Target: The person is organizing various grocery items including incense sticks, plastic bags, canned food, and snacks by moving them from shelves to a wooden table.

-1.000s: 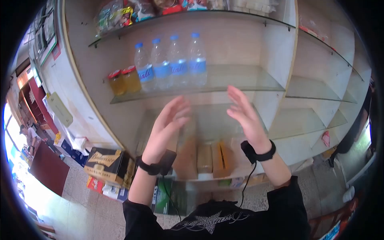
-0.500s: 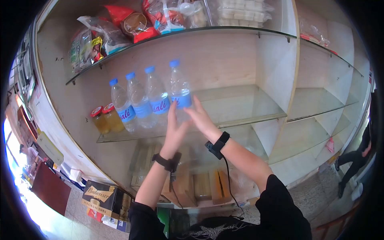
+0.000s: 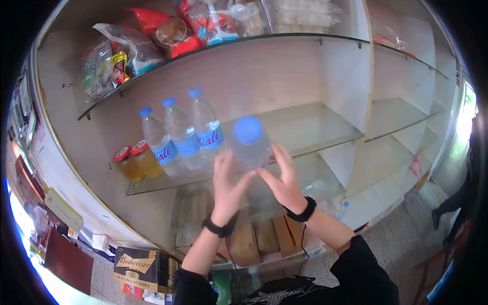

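Observation:
A clear water bottle (image 3: pixel 251 147) with a blue cap leans toward me in front of the middle glass shelf (image 3: pixel 315 124). My left hand (image 3: pixel 230 180) is closed on its left side, and my right hand (image 3: pixel 282 182) grips it from the right. Thumbs meet low on the near side, and the bottle's label cannot be seen. Just left of my hands, a bottle (image 3: pixel 207 122) with a blue label stands on the shelf. Two similar bottles, a middle bottle (image 3: pixel 181 129) and a left bottle (image 3: pixel 157 137), stand beside it in a row.
Two red-lidded jars (image 3: pixel 130 165) stand at the shelf's left end. Bagged goods (image 3: pixel 175 35) fill the upper shelf. Cardboard boxes (image 3: pixel 241 241) sit below, a Budweiser carton (image 3: pixel 140 267) rests on the floor at lower left, and a person's legs (image 3: pixel 452 208) show at right.
The rightmost bottle has come off the shelf toward me between both hands, its cap now tilted at me. The view has shifted slightly; the other bottles still stand in a row.

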`<state>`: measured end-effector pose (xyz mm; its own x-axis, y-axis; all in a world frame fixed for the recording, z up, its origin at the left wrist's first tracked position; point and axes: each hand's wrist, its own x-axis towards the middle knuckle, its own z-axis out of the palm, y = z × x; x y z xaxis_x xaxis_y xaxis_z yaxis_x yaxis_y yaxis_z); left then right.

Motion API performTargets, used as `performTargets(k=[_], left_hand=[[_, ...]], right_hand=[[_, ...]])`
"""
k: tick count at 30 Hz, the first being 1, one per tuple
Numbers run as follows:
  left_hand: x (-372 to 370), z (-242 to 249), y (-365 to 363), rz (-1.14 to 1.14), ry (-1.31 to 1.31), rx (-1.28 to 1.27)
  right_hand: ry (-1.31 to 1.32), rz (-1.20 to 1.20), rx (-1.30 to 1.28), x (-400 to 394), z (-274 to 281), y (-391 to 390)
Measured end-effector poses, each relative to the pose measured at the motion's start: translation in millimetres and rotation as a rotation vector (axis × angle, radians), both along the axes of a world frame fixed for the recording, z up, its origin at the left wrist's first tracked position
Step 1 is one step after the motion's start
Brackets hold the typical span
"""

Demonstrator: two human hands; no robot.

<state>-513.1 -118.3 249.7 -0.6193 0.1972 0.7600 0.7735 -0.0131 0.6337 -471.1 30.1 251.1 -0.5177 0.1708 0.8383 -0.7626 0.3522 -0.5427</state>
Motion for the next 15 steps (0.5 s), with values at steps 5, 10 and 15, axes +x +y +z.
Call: performTargets(k=[5, 10, 15], left_hand=[[48.9, -13.0, -30.5, -0.195, -0.047, -0.141], [67.4, -61.1, -52.7, -0.465, -0.303, -0.223], [99.5, -66.3, -68.8, -0.564, -0.309, -0.171]], right_hand=[[-0.183, -0.182, 0.188, 89.1, -21.0, -3.0], [-0.383, -0.228, 0.19, 140.4, -56.7, -22.6], [-0.495, -0.237, 0.2, 188.1, -62.8, -49.0]])
